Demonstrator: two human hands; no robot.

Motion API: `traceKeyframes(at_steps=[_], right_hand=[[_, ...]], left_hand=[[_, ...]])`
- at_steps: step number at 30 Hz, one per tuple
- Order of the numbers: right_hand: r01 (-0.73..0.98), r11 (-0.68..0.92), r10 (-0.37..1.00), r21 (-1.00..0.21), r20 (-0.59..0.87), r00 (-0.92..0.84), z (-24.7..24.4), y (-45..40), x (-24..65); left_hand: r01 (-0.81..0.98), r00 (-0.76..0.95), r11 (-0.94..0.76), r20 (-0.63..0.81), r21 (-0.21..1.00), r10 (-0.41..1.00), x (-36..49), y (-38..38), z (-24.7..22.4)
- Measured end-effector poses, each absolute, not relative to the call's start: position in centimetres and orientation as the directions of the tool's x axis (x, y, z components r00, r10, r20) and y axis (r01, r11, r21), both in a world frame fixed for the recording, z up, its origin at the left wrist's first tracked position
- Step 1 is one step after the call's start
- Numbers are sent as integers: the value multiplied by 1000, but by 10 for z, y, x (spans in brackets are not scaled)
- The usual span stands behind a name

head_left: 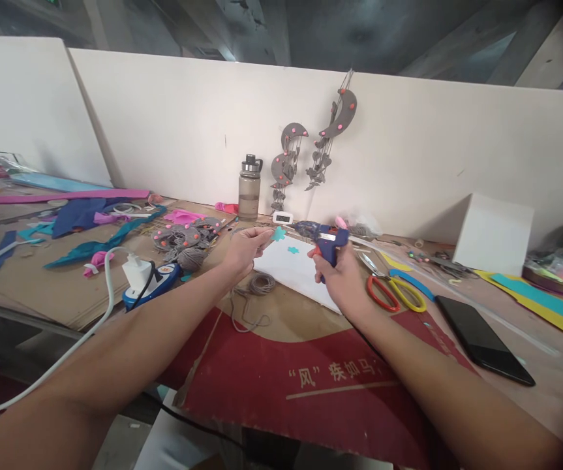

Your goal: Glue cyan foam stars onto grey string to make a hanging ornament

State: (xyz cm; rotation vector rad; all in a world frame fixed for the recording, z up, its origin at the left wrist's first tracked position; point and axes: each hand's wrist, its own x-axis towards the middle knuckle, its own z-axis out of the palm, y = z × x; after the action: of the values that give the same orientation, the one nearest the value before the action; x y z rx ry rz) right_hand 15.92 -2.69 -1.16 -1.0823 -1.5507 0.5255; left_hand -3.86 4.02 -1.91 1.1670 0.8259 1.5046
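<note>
My left hand [249, 249] pinches a small turquoise flower cutout [278, 234] between thumb and fingertips, above a white board [301, 274]. A second turquoise flower cutout [293, 250] lies flat on that board. In my right hand [342, 274] is a blue glue gun [327, 243], its dark nozzle pointing left toward the held flower. A narrow gap seems to separate nozzle and flower. Grey cord [260, 284] lies coiled just below my left hand. Scissors [396, 292] with red and yellow handles rest to the right of my right hand.
A black phone [484, 339] lies at the right. Behind stand a water bottle [249, 189] and a small digital clock [282, 217]. On the left are a power strip [164, 277] with a white plug, grey yarn pieces [188, 238] and coloured scraps. Grey moon hangings [342, 117] hang on the white panel.
</note>
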Motion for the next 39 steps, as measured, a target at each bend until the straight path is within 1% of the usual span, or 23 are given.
traceKeyframes(at_steps=[2,4,5,7,9,11,13,15,16,19,20,21,22,23,24,26,27,28,29,30,32,35,39], right_hand=[[205,410,900,-889,430,66,-8,-17,167],[149,273,955,-950,287,81,-5,-6,177],[165,189,975,-968,205,86,-5,-1,183],[262,55,992,-963,82,92,-8,9,193],[380,-10,995,-925,28,93,-14,18,203],[465,-28,995,-885,17,94,-21,25,212],[519,-25,992,-854,42,118,-25,29,219],[620,6,981,-784,123,147,-27,29,224],[700,18,970,-713,181,160,-27,27,226],[906,59,898,-419,419,136,-21,18,221],[926,101,864,-364,494,100,-18,14,216],[913,172,833,-371,549,66,-14,9,209],[867,266,814,-422,580,33,-11,4,201],[782,356,817,-512,577,5,-8,-2,191],[647,413,846,-641,533,-11,-5,-8,180],[297,392,914,-870,404,-23,-2,-22,158],[106,342,939,-934,341,-29,-1,-28,147],[-50,267,961,-962,270,-61,-1,-34,138],[-178,207,971,-962,224,-78,-1,-39,131],[-279,159,977,-947,192,-95,-1,-43,125],[-406,89,980,-910,152,-126,0,-47,120],[-466,37,979,-884,125,-159,3,-48,121],[-426,48,982,-904,121,-144,1,-43,126]], left_hand=[[-301,-20,-261,267,917,963,-39,42,-20],[-259,-29,-298,301,919,953,-39,42,-21],[-219,-35,-322,322,921,946,-39,41,-21],[-115,-54,-373,369,921,928,-37,37,-20],[7,-71,-441,441,897,895,-34,30,-17],[145,-75,-543,556,827,828,-33,21,-12],[270,-38,-650,683,710,730,-33,14,-8],[367,25,-732,781,573,624,-33,10,-4],[404,54,-759,816,510,576,-34,9,-3],[480,111,-795,873,371,475,-34,8,-2],[495,128,-798,880,344,458,-34,9,-2],[508,144,-799,883,321,447,-34,9,-2],[523,160,-797,884,302,440,-34,9,-2],[539,176,-793,882,285,437,-34,9,-3],[553,192,-788,880,270,435,-35,9,-3],[574,219,-783,875,242,431,-35,7,-3],[579,230,-782,874,231,428,-34,6,-3],[581,238,-783,874,222,425,-34,5,-3],[579,244,-786,873,218,422,-33,4,-3],[573,249,-790,872,219,422,-32,3,-2],[548,248,-800,866,244,433,-29,1,-2],[477,201,-814,860,333,469,-24,-2,-3],[383,104,-772,807,507,582,-17,-5,-6]])
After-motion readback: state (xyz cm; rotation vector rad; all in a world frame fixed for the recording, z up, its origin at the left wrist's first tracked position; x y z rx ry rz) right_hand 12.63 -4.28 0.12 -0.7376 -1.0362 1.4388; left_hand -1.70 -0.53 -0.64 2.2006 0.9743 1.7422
